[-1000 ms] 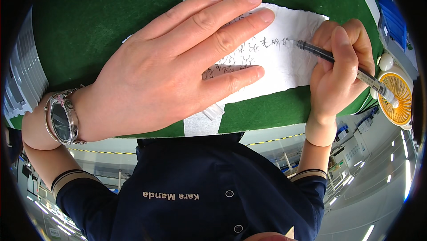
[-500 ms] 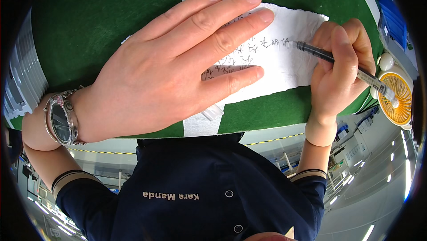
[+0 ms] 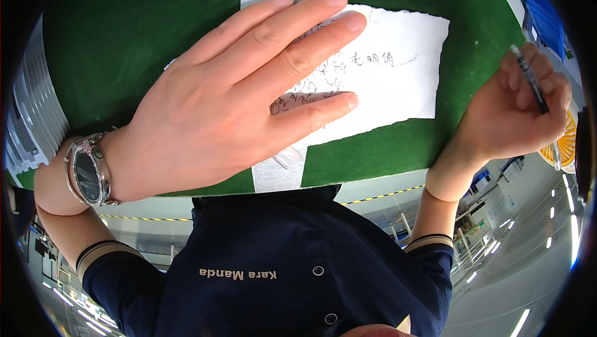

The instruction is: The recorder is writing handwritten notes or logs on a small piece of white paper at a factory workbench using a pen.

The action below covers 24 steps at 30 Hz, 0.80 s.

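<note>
A torn white sheet of paper with rows of dark handwriting lies on the green table. My left hand rests flat over its left part, fingers spread, hiding some of the writing. A wristwatch and bangle are on that wrist. Off the paper's right edge, my right hand is raised and closed around a pen, whose tip points up and away from the sheet. Below my left hand a small clear plastic piece, perhaps a pen cap, shows partly on a pale strip across the table.
Stacked translucent plastic trays stand at the left edge of the green table. Blue bins are at the far right. A yellow fan sits behind my right hand, partly hidden.
My right hand has lifted the pen off the paper and moved right, past the sheet's edge. A short new stroke shows after the writing. The paper and left hand appear slightly farther left.
</note>
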### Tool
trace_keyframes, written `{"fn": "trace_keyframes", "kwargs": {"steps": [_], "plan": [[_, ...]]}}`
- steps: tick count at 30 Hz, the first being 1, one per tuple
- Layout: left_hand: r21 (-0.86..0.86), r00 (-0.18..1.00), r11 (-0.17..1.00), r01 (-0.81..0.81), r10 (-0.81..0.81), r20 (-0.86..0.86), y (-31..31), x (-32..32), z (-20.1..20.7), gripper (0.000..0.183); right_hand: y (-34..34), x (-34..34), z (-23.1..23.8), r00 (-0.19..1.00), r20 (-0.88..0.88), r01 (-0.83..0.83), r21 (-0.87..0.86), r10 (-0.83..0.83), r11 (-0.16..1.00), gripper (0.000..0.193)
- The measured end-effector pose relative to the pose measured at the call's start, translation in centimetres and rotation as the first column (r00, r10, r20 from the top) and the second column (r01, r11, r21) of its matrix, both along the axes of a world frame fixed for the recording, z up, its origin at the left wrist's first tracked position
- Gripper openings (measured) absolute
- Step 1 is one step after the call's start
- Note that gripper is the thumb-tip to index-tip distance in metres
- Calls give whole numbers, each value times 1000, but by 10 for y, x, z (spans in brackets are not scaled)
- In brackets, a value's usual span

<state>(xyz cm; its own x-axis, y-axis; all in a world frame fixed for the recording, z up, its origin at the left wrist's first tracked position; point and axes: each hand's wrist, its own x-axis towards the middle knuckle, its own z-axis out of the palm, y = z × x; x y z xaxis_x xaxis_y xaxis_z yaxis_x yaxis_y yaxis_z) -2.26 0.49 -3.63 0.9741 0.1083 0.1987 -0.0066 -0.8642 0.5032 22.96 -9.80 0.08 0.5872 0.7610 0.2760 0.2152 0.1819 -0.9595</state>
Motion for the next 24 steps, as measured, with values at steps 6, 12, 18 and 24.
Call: {"fn": "trace_keyframes", "kwargs": {"steps": [6, 12, 18, 24], "plan": [[-28, 1000, 1000, 11, -12, -4, 1, -1, 1, 38, -16, 32, 1, 978, -28, -203, 68, 205, 977, 49], [-8, 1000, 1000, 24, -24, 9, 2, 0, 3, 38, -9, 31, -8, 967, -3, -253, 113, 255, 961, 49], [-10, 1000, 1000, 27, -27, 13, 2, -2, 2, 40, 5, -4, -14, 997, 74, -25, -78, 30, 997, 32], [-27, 1000, 1000, 15, -14, 26, 1, -5, -2, 40, 3, -11, -18, 984, 51, -162, -154, 171, 975, 31]]}}
